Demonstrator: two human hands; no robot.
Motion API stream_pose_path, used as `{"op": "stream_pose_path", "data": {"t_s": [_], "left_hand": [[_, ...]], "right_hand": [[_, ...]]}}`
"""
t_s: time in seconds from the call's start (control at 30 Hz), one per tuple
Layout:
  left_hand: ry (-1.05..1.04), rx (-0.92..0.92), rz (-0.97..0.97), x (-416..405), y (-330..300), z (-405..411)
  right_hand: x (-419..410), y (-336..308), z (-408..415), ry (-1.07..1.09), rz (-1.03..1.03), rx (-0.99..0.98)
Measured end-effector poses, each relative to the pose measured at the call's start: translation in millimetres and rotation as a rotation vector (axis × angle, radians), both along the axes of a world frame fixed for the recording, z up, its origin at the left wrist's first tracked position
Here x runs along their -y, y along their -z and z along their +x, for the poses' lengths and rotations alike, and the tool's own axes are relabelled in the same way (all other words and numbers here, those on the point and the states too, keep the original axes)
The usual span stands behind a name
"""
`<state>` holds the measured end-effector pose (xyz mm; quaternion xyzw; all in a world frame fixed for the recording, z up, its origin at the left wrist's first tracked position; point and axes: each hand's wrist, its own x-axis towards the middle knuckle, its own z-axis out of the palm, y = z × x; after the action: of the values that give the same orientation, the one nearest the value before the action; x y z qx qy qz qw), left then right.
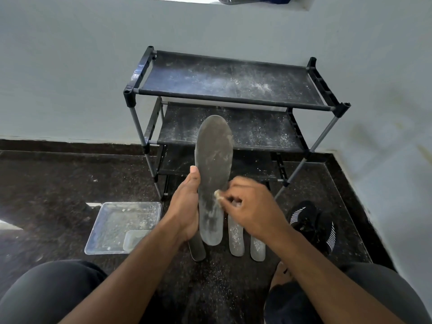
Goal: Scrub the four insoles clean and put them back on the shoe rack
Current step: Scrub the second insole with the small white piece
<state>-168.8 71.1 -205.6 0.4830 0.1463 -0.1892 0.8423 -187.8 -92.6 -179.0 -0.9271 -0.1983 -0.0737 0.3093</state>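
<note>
My left hand [187, 204] grips the grey insole [214, 178] along its left edge, thumb up the front face, fingers wrapped behind, holding it upright w/ the toe end up, in front of the shoe rack [233, 90]. My right hand [254, 206] is curled round a small pale scrubbing piece [217, 194], pinched at the fingertips and pressed on the insole's right edge, approx. mid-length; the hand is a bit blurred, so I can't tell what the piece is exactly. The held insole's face shows pale smears and dusty patches. Below my hands, 3 more insoles lie on the dark speckled floor [58, 183], heels toward me: 1 dark insole [197, 251] mostly hidden under my left hand, then 2 lighter ones, the middle insole [236, 237] and the right insole [257, 250], side by side and just apart, both dusted w/ white specks. To the left, near my left forearm, sits a clear plastic tray [112, 230] w/ scattered crumbs in it and a smaller clear tub [134, 239] in its near right corner. To the right, by the wall, a black shoe [313, 223] w/ white stripes lies on the floor. The rack is black, 3 fabric shelves visible, standing vs. the pale wall [70, 66]; top and middle shelves are covered in white powder. White specks also scatter on the floor btw. my knees.
</note>
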Motion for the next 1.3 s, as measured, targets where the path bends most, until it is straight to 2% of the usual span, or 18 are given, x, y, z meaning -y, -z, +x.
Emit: {"op": "stream_pose_path", "data": {"t_s": [0.1,0.27,0.43,0.6,0.77,0.93,1.1,1.23,1.3], "left_hand": [[-0.002,-0.046,-0.078,-1,-4,1],[-0.045,-0.017,-0.041,0,-2,2],[-0.012,-0.067,-0.08,-3,-3,2],[-0.045,-0.019,-0.042,1,-3,2],[-0.035,-0.049,-0.114,-4,-5,4],[0.012,0.006,-0.003,2,6,2],[0.003,-0.034,-0.065,-1,2,4],[0.001,0.003,-0.026,2,3,0],[-0.014,0.002,-0.021,3,0,1]], "right_hand": [[-1,5,-3,-0.106,0.022,-0.06],[3,1,5,0.09,0.069,0.087],[-9,11,-4,-0.073,-0.002,-0.024],[-1,1,3,0.126,0.103,0.098],[-9,5,-7,-0.088,0.022,-0.061],[-8,1,-1,0.082,0.036,0.125],[-14,10,-7,-0.047,-0.01,-0.029],[-6,1,1,0.132,0.041,0.103],[-7,1,0,0.148,0.065,0.121]]}}
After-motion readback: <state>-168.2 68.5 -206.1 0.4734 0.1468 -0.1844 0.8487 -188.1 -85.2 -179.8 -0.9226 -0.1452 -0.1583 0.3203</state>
